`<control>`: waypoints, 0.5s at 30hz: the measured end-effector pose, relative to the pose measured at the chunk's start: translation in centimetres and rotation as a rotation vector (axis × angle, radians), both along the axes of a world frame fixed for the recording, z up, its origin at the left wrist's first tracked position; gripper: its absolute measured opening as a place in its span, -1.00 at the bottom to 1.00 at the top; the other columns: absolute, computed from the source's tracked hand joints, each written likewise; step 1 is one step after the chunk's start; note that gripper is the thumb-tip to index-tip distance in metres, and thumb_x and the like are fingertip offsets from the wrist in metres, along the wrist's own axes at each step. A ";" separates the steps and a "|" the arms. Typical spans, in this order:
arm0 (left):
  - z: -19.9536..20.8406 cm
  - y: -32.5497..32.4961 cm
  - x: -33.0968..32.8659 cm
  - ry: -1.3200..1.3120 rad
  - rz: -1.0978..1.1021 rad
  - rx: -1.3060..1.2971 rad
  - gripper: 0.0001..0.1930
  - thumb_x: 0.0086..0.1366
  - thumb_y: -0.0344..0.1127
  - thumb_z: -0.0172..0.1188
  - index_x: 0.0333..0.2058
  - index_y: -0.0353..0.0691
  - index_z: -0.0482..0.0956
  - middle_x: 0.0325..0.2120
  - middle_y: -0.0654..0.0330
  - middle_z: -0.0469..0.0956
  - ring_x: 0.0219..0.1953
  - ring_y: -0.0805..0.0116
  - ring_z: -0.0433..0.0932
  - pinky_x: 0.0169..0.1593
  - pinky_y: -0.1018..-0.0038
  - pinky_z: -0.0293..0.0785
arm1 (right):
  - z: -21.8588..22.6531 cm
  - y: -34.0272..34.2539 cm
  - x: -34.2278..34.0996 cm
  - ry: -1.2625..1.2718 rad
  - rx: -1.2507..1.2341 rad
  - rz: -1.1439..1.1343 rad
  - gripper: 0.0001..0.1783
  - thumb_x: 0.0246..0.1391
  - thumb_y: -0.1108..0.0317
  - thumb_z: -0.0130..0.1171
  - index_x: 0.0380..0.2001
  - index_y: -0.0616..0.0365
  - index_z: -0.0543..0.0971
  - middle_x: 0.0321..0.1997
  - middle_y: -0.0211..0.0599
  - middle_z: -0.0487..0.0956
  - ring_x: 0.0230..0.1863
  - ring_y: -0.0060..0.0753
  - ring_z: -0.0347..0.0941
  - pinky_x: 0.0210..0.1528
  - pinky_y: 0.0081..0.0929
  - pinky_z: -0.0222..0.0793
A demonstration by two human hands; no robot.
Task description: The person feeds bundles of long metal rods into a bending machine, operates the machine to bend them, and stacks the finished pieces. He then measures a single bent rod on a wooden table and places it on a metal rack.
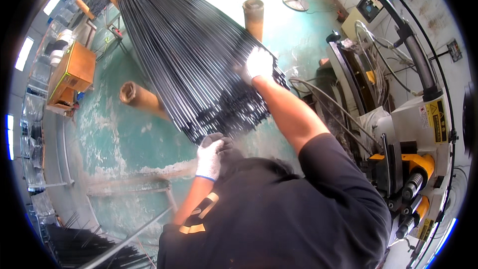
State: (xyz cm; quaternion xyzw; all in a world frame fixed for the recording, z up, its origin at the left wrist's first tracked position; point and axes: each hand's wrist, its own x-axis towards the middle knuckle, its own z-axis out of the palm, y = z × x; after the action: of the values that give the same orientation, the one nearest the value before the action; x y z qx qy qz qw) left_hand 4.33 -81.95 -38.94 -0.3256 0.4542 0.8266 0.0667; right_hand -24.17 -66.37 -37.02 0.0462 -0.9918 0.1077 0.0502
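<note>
A large bundle of long, thin black rods (174, 35) stretches away from me, its near ends fanned out and uneven. My right hand (260, 64), in a white work glove, is on the right side of the bundle near those ends. Its fingers are blurred against the dark rods, so what they grip cannot be made out. My left hand (213, 153) wears a white glove with dark grey fingers. It is curled closed just in front of the near left rod ends; anything inside it is hidden.
Brown tube posts (142, 98) stand at the bundle's left, and another tube post (254, 17) at its right. On the right is a machine with yellow parts (418, 164) and loose hoses (328, 99). A wooden box (74, 72) stands left. More dark rods (94, 249) lie lower left.
</note>
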 end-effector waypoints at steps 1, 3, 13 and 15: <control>0.2 -1.4 -0.9 0.040 0.011 -0.020 -0.74 0.37 -0.52 0.12 0.02 -0.33 0.50 -0.21 -0.05 0.68 -0.23 0.07 0.71 -0.13 0.20 0.70 | 0.0 -1.3 -1.0 -0.004 0.032 -0.032 0.10 -0.02 -0.34 0.46 0.22 0.49 0.40 0.14 0.13 0.54 0.22 0.01 0.49 0.26 -0.13 0.40; 0.7 -4.4 -2.7 0.090 0.051 -0.028 -0.75 0.37 -0.51 0.13 0.02 -0.33 0.51 -0.21 -0.05 0.68 -0.27 0.09 0.71 -0.15 0.22 0.71 | -1.0 -3.0 -1.9 -0.046 0.079 -0.111 0.05 0.02 -0.30 0.42 0.23 0.49 0.41 0.16 0.17 0.54 0.23 -0.01 0.48 0.26 -0.17 0.40; 0.0 -9.0 -6.1 0.054 0.153 0.034 -0.77 0.34 -0.54 0.19 -0.04 -0.35 0.52 -0.31 -0.03 0.67 -0.36 0.16 0.70 -0.26 0.34 0.70 | 0.4 -5.7 -4.1 -0.189 -0.021 0.149 -0.70 0.19 0.37 0.10 -0.26 0.21 0.80 -0.13 0.13 0.76 -0.01 0.04 0.73 0.03 -0.10 0.63; -0.6 -7.5 -5.9 0.024 0.088 0.059 -0.73 0.33 -0.56 0.15 0.01 -0.35 0.51 -0.28 -0.06 0.68 -0.36 0.15 0.69 -0.26 0.33 0.70 | 0.3 -5.7 -4.4 -0.239 0.044 0.177 -0.69 0.18 0.34 0.12 -0.22 0.22 0.80 -0.13 0.13 0.76 0.01 0.06 0.73 0.05 -0.12 0.63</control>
State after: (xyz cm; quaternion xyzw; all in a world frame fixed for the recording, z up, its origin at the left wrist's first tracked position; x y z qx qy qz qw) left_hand -1.59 -89.49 -39.54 -0.3332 0.4158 0.8455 0.0346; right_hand -28.57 -72.02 -36.72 0.1213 -0.9849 0.0949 -0.0789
